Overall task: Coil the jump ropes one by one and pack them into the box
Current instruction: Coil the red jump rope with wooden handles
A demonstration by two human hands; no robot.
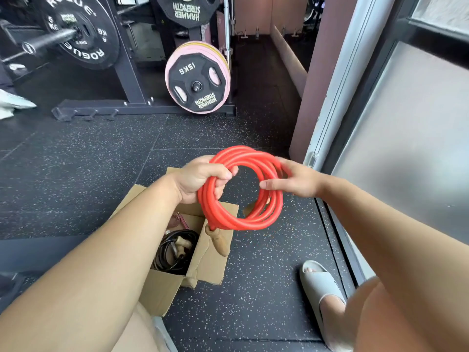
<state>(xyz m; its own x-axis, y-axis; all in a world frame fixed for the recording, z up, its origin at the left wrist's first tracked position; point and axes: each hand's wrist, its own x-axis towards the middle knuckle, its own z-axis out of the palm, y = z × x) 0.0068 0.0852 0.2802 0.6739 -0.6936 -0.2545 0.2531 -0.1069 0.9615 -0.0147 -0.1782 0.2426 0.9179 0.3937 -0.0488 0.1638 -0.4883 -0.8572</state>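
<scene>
A red jump rope (243, 219) is wound into a round coil held in the air above the floor. My left hand (200, 180) grips the coil's left side, fingers curled round the strands. My right hand (297, 181) touches the coil's right side, the thumb lying straight across the strands. One wooden handle (219, 241) hangs from the bottom of the coil, over the box's right flap. The open cardboard box (208, 260) stands on the floor under my left forearm. Inside it lies a coiled black jump rope (172, 252) with wooden handles.
A weight rack base (142, 109) with a pink-rimmed 15 kg plate (198, 77) stands ahead on the black rubber floor. A glass door frame (327, 138) runs along the right. My foot in a grey slide sandal (322, 290) is right of the box.
</scene>
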